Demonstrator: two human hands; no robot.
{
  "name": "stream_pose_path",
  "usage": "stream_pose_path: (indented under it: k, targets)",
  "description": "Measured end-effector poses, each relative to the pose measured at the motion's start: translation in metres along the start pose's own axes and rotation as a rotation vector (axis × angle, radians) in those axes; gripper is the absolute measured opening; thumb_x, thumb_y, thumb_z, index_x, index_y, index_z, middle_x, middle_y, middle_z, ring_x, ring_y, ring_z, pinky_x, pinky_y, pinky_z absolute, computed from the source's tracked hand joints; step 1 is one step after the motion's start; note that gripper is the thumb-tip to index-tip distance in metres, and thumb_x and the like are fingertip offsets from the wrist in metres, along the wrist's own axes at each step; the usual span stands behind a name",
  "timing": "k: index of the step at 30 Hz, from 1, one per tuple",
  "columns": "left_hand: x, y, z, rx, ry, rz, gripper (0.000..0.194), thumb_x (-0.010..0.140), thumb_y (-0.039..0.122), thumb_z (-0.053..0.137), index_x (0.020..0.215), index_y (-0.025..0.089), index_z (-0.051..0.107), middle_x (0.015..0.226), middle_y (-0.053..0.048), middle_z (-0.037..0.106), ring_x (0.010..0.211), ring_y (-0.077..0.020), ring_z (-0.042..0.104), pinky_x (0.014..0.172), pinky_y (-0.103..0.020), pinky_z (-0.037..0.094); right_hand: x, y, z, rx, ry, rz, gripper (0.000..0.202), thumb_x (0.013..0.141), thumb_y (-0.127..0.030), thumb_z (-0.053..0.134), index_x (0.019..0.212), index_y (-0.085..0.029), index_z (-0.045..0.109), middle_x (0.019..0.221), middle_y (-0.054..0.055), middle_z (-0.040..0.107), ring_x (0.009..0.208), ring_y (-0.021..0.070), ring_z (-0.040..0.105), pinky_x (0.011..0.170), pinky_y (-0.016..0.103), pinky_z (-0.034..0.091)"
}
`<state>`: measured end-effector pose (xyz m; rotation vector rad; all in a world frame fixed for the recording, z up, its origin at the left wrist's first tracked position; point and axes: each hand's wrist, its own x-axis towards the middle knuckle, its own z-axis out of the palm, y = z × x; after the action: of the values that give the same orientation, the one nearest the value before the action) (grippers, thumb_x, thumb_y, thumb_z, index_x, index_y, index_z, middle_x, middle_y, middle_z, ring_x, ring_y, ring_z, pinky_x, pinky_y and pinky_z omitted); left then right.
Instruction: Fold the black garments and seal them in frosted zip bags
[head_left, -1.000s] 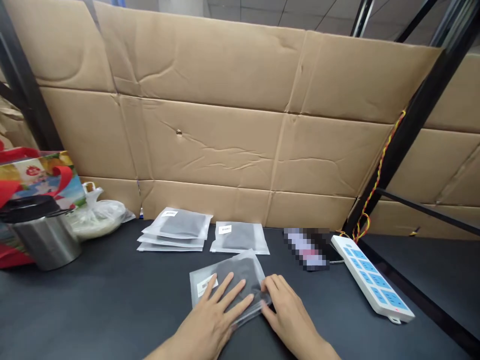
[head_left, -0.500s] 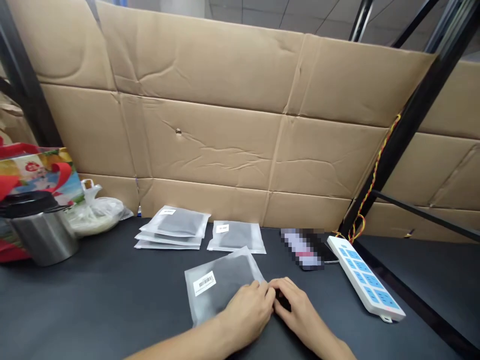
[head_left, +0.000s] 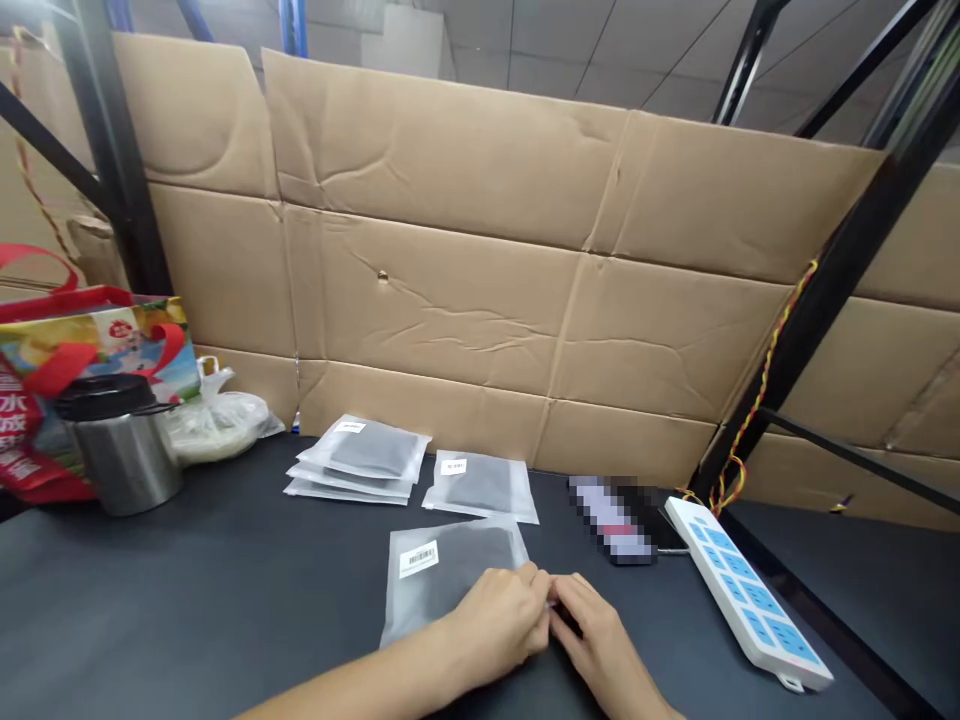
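Note:
A frosted plastic zip bag (head_left: 450,565) with a white barcode label lies in front of me, something dark grey showing through it. My left hand (head_left: 504,615) reaches across its lower right part, fingers curled and closed on the bag's right edge. Right beside it, my right hand (head_left: 589,625) pinches at the same edge, thumb and forefinger together. The two hands meet there and hide that edge and the bag's lower right corner.
Behind lie a stack of similar bags (head_left: 364,455) and a single bag (head_left: 484,485) by the cardboard wall (head_left: 450,230). Right are a pixelated object (head_left: 615,520) and a power strip (head_left: 750,590). Left stand a steel mug (head_left: 127,455), a plastic bag (head_left: 221,420) and a red-handled shopping bag (head_left: 45,430).
The view has shifted, so everything sits a little lower and further right. The zip bag lies at a slightly different angle. Both hands stay together at its right edge.

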<state>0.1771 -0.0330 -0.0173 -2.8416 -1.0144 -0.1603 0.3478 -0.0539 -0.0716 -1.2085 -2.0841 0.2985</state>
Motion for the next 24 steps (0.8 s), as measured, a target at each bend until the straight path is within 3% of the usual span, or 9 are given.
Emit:
stream_pose_path:
  k: [2, 8, 12, 15, 18, 21, 24]
  targets:
    - [-0.002, 0.002, -0.001, 0.002, 0.021, 0.017, 0.014, 0.091, 0.024, 0.049, 0.1, 0.014, 0.054, 0.091, -0.006, 0.064, 0.071, -0.0222, 0.066, 0.055, -0.031, 0.052, 0.0, -0.003, 0.0, -0.003, -0.012, 0.005, 0.017, 0.093, -0.015, 0.042, 0.083, -0.023, 0.053, 0.084, 0.001, 0.06, 0.079, 0.0169, 0.057, 0.072, 0.028, 0.047]
    - [-0.021, -0.007, 0.002, 0.086, 0.048, 0.188, 0.008, 0.088, 0.016, 0.051, 0.096, 0.016, 0.053, 0.091, -0.006, 0.063, 0.069, -0.0199, 0.062, 0.051, -0.028, 0.046, -0.002, -0.007, -0.004, 0.016, -0.071, -0.021, 0.018, 0.097, -0.02, 0.038, 0.09, -0.024, 0.055, 0.092, 0.003, 0.06, 0.086, 0.0173, 0.057, 0.077, 0.028, 0.047]
    - [-0.068, -0.036, -0.004, 0.184, 0.042, 0.21, 0.002, 0.089, 0.018, 0.052, 0.09, 0.018, 0.053, 0.083, -0.003, 0.06, 0.065, -0.019, 0.057, 0.05, -0.028, 0.041, -0.005, -0.004, -0.006, 0.01, -0.084, 0.006, 0.018, 0.098, -0.023, 0.037, 0.094, -0.024, 0.055, 0.096, 0.003, 0.061, 0.091, 0.018, 0.058, 0.082, 0.029, 0.046]
    - [-0.112, -0.06, -0.008, 0.208, 0.012, 0.12, 0.005, 0.09, 0.018, 0.052, 0.086, 0.02, 0.054, 0.081, -0.001, 0.059, 0.066, -0.0187, 0.055, 0.053, -0.029, 0.04, -0.005, -0.004, -0.006, 0.018, -0.105, 0.024, 0.019, 0.098, -0.024, 0.037, 0.094, -0.025, 0.056, 0.096, 0.003, 0.06, 0.09, 0.0177, 0.059, 0.081, 0.029, 0.047]
    - [-0.136, -0.072, -0.007, 0.212, 0.022, -0.016, 0.01, 0.089, 0.016, 0.05, 0.084, 0.021, 0.056, 0.08, -0.001, 0.06, 0.07, -0.0199, 0.056, 0.061, -0.032, 0.042, -0.004, -0.009, -0.005, 0.027, -0.118, 0.021, 0.019, 0.097, -0.024, 0.038, 0.094, -0.025, 0.056, 0.096, 0.003, 0.061, 0.09, 0.0177, 0.059, 0.08, 0.028, 0.048]
    - [-0.129, -0.069, -0.001, 0.273, 0.108, -0.021, 0.024, 0.087, 0.015, 0.049, 0.108, 0.017, 0.059, 0.103, -0.009, 0.064, 0.097, -0.0265, 0.058, 0.082, -0.04, 0.043, -0.002, -0.013, -0.006, 0.035, -0.108, 0.012, 0.019, 0.097, -0.023, 0.038, 0.093, -0.025, 0.057, 0.096, 0.003, 0.062, 0.091, 0.018, 0.06, 0.081, 0.028, 0.049]
    - [-0.101, -0.059, 0.011, 0.304, 0.206, 0.08, 0.048, 0.089, 0.019, 0.046, 0.137, 0.011, 0.041, 0.138, -0.014, 0.049, 0.131, -0.0312, 0.037, 0.104, -0.046, 0.03, -0.002, -0.013, -0.007, 0.024, -0.12, -0.007, 0.019, 0.096, -0.021, 0.039, 0.093, -0.025, 0.057, 0.097, 0.004, 0.063, 0.093, 0.0182, 0.061, 0.083, 0.028, 0.05]
